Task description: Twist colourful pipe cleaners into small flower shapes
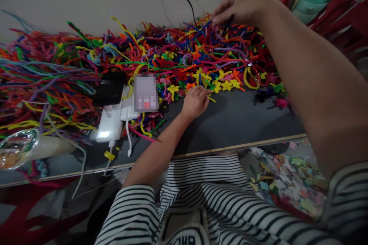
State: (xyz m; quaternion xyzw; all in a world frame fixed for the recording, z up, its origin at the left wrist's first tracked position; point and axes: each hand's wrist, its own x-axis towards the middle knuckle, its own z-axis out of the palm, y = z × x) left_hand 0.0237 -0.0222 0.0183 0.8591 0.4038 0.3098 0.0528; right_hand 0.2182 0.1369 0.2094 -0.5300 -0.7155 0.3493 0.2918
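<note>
My left hand (197, 101) rests low over the dark table, its fingers curled closed. A short yellow pipe cleaner (212, 99) pokes out from beside its fingertips; the rest of it is hidden by the hand. Just beyond lie small yellow pipe-cleaner flowers (227, 85) with short stems. My right hand (234, 9) is raised over the back of the pipe-cleaner pile (198, 38). Its fingers are stretched out and somewhat blurred, with nothing clearly between them. Scissors with yellow and red handles (253, 77) lie at the pile's front, below my right forearm.
A black phone (109, 88), a white power bank (109, 122) with cables and a pixelated device (146, 92) lie left of centre. A lidded plastic cup (21, 147) lies on its side at far left. Colourful scraps (290, 176) fill a bag below the table edge (244, 147).
</note>
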